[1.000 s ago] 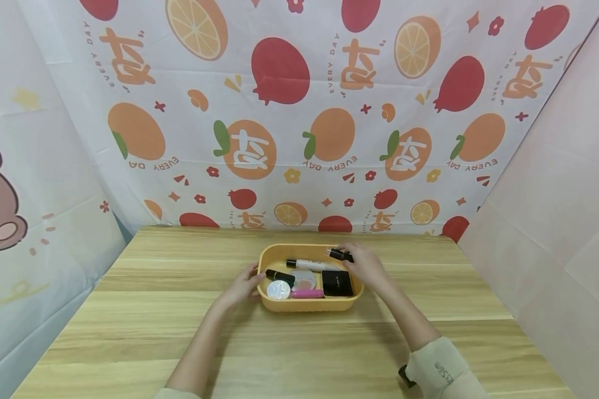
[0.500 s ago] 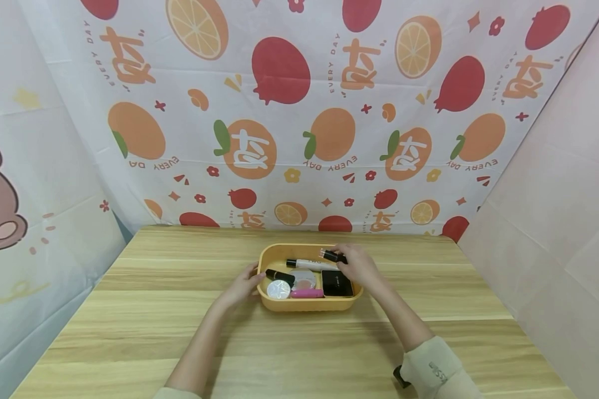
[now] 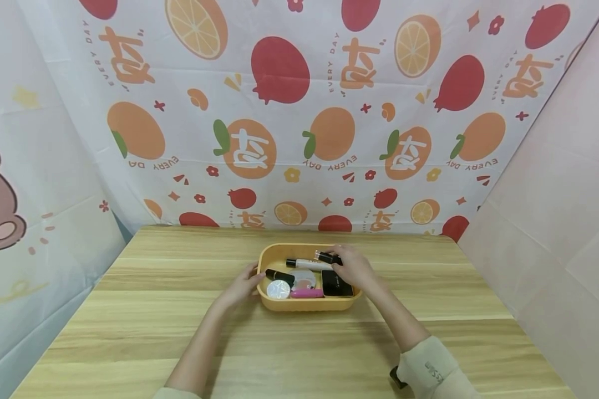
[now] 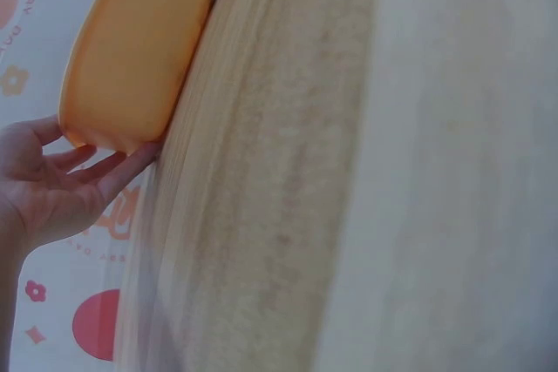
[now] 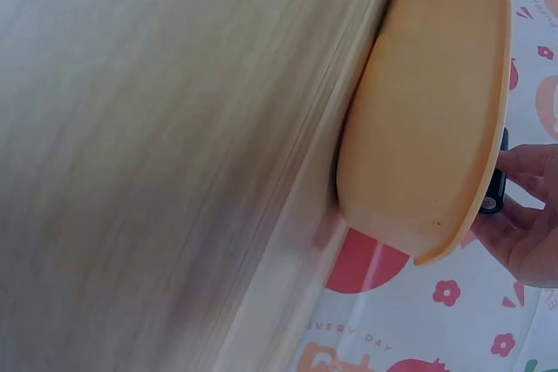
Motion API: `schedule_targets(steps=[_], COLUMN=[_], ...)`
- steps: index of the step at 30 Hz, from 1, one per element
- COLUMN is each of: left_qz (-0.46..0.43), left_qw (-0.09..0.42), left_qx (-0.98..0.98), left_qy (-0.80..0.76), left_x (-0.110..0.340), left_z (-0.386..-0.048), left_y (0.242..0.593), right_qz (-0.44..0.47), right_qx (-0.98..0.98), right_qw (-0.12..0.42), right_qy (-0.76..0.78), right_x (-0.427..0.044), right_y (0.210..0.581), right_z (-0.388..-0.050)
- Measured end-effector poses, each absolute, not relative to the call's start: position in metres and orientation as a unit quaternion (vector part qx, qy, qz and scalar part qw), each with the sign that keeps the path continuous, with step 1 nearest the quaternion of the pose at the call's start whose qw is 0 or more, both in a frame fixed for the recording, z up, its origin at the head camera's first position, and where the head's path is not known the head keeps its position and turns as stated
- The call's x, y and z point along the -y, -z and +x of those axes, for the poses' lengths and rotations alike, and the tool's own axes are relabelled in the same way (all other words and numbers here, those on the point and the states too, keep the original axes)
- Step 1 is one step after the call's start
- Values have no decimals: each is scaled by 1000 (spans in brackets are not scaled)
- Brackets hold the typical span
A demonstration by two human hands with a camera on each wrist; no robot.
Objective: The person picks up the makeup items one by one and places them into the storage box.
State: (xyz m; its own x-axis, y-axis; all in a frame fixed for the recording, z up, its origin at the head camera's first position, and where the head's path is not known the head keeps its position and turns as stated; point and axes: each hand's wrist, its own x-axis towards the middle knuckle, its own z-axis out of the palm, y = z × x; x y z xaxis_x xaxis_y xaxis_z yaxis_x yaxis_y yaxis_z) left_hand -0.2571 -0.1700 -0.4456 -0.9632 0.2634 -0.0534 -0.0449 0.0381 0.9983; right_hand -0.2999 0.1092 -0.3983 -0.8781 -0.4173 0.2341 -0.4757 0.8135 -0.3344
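Observation:
A yellow-orange plastic basket (image 3: pixel 306 305) holding several cosmetics stands on the table. At its left end my left hand (image 3: pixel 242 285) holds it, thumb by the rim and fingers against the outer wall, as the left wrist view confirms. My right hand (image 3: pixel 354 268) pinches a black lipstick tube (image 3: pixel 325 257) with a clear end, over the basket's back right. Beneath it lies a white tube with a black cap (image 3: pixel 303 265). Also inside are a square black compact (image 3: pixel 336 284), a pink tube (image 3: pixel 306 293), a round white case (image 3: pixel 278 289), a clear round case (image 3: pixel 303 279) and another black tube (image 3: pixel 280 277).
The wood-grain table (image 3: pixel 299 354) extends around the basket on all sides. Behind it hangs a fruit-print cloth (image 3: pixel 299 183). Pale cloth walls enclose the left and right sides.
My right hand has moved left and slightly down with the black lipstick tube, further over the basket. The left hand and the basket stay where they were.

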Motion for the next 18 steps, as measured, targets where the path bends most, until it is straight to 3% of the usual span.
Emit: schedule_targets(steps=[18], left_qz=[77], left_qw=[113], left_qx=[-713], left_qy=[-687], left_x=[170], left_z=[-258], left_y=[446], right_qz=[277], right_qx=[937], right_qw=[89], right_qy=[-196], right_x=[-96], right_y=[402], right_z=[-298])
